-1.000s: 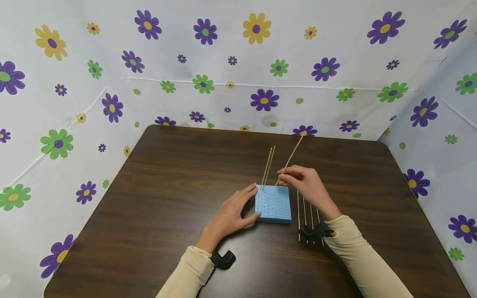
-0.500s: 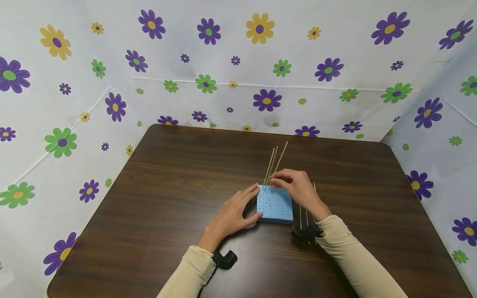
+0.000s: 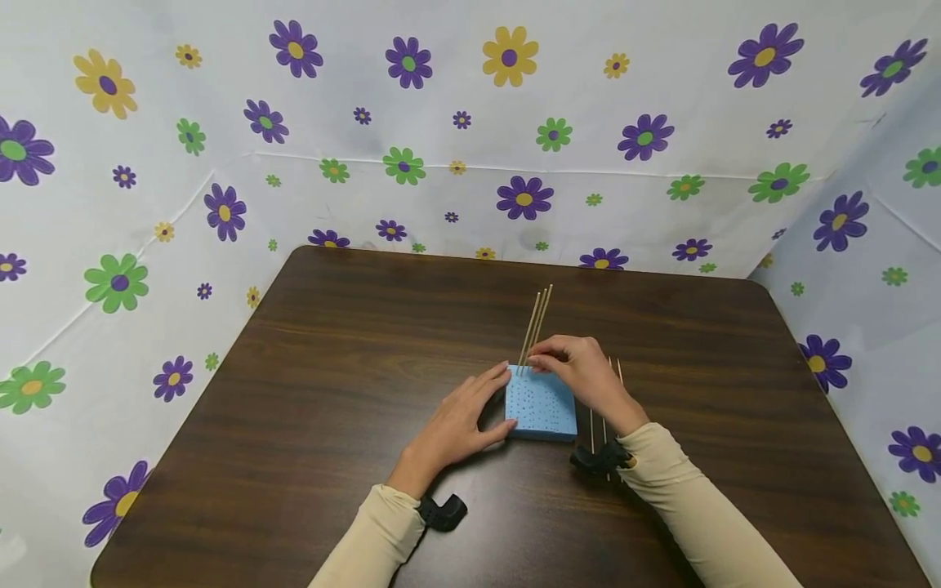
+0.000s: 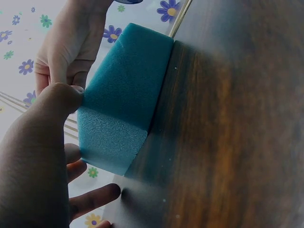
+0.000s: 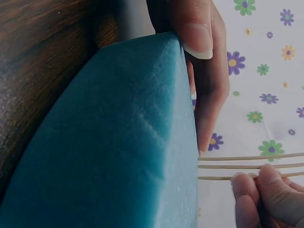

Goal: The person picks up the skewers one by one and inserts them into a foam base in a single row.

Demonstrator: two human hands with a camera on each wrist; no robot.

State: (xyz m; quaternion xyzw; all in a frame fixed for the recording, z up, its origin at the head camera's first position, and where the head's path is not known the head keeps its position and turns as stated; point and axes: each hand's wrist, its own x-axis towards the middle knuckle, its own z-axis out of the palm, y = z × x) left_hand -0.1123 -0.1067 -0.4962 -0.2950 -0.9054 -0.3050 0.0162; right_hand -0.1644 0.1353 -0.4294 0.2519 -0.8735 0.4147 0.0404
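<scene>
A light blue foam block (image 3: 540, 404), dotted with small holes on top, sits on the dark wooden table. My left hand (image 3: 454, 418) steadies its left side, the thumb at the front corner and the index fingertip at the back corner; in the left wrist view other fingers (image 4: 95, 200) stretch out straight beside it. Two thin wooden skewers (image 3: 530, 325) stand in the block's back left part, leaning slightly. My right hand (image 3: 579, 367) pinches a third skewer (image 3: 548, 297) low down, beside them. In the right wrist view its lower end (image 5: 213, 178) meets the block's top.
Several more skewers (image 3: 591, 430) lie on the table right of the block, partly under my right wrist. Each wrist wears a black camera (image 3: 443, 513). A flowered white sheet (image 3: 412, 204) hangs behind the table (image 3: 331, 351).
My right hand has moved left with the third skewer and brought it closer to upright, nearly parallel to the two standing ones. My left hand has stayed on the block.
</scene>
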